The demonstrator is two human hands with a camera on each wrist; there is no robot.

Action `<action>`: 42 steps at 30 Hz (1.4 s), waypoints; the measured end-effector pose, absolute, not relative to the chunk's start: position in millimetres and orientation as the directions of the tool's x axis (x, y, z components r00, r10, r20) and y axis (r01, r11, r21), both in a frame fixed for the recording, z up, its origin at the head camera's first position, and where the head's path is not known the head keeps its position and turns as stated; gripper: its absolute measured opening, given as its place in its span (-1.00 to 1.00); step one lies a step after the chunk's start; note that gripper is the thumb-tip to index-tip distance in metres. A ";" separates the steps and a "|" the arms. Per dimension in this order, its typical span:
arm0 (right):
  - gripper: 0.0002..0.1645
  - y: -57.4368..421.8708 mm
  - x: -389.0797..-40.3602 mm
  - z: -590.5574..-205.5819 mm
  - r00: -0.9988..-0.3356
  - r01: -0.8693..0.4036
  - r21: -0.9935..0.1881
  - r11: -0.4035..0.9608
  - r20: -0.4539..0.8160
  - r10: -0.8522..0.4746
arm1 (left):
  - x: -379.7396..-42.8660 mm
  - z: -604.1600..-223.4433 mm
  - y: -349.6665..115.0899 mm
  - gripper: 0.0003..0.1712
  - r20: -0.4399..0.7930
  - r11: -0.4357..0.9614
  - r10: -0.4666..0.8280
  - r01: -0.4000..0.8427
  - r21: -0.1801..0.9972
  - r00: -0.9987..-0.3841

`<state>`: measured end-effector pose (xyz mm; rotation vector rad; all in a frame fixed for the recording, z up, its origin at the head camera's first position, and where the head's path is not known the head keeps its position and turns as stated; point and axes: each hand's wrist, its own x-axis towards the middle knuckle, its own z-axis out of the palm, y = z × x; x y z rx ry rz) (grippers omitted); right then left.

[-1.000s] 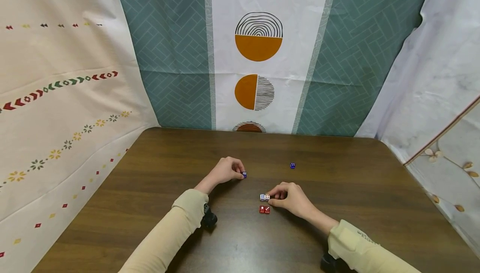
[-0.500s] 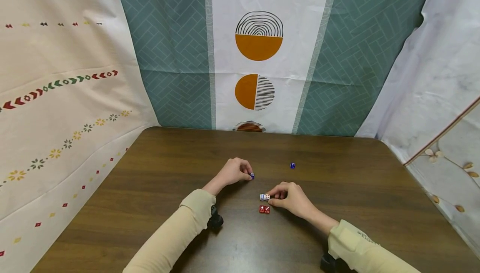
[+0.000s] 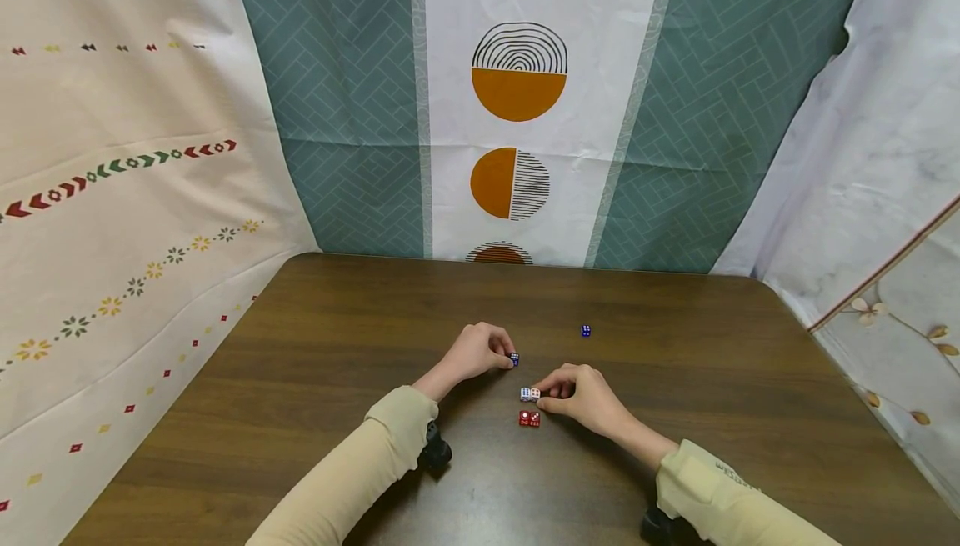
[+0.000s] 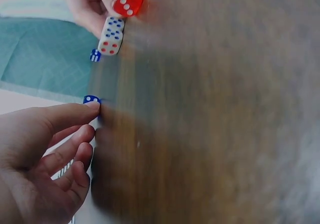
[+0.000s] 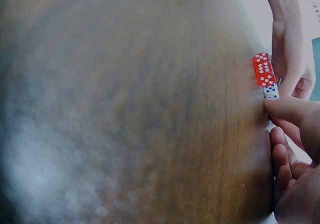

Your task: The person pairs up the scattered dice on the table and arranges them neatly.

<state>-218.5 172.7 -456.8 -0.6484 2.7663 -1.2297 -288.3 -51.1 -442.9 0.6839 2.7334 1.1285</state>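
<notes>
My left hand (image 3: pixel 478 352) pinches a blue die (image 3: pixel 514 358) between thumb and fingers; in the left wrist view this blue die (image 4: pixel 91 99) shows at the thumb tip. My right hand (image 3: pixel 582 397) holds the right-hand one of two white dice (image 3: pixel 529 394) that stand side by side, its thumb in front and fingers behind. Nearer to me, two red dice (image 3: pixel 529 419) sit together in a row. In the right wrist view the white dice (image 5: pixel 271 90) are partly hidden by the right thumb.
A second blue die (image 3: pixel 586 331) lies alone farther back on the brown wooden table (image 3: pixel 360 296). Patterned cloths hang behind the table (image 3: pixel 517 96) and at both sides. A dark wrist camera (image 3: pixel 435 450) is strapped under the left cuff.
My left hand has moved right and slightly toward me with the blue die, closer to the white dice. My right hand and the other dice have stayed in place.
</notes>
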 end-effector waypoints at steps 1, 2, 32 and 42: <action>-0.84 172.7 -218.3 -456.7 -0.911 -0.356 -0.719 0.597 0.125 -0.393 | -287.5 -442.9 -50.3 -0.90 0.077 0.624 0.445 0.371 0.688 -0.892; -0.84 172.6 -218.2 -456.6 -0.911 -0.356 -0.719 0.597 0.125 -0.393 | -286.4 -442.5 -49.5 -0.90 0.080 0.623 0.446 0.374 0.687 -0.891; -0.84 172.4 -217.2 -455.9 -0.912 -0.359 -0.707 0.609 0.125 -0.392 | -272.8 -445.5 -41.2 -0.90 0.046 0.573 0.473 0.346 0.743 -0.880; -0.85 172.4 -217.5 -456.0 -0.908 -0.370 -0.702 0.609 0.135 -0.396 | -273.0 -445.6 -41.5 -0.90 0.039 0.576 0.470 0.339 0.744 -0.882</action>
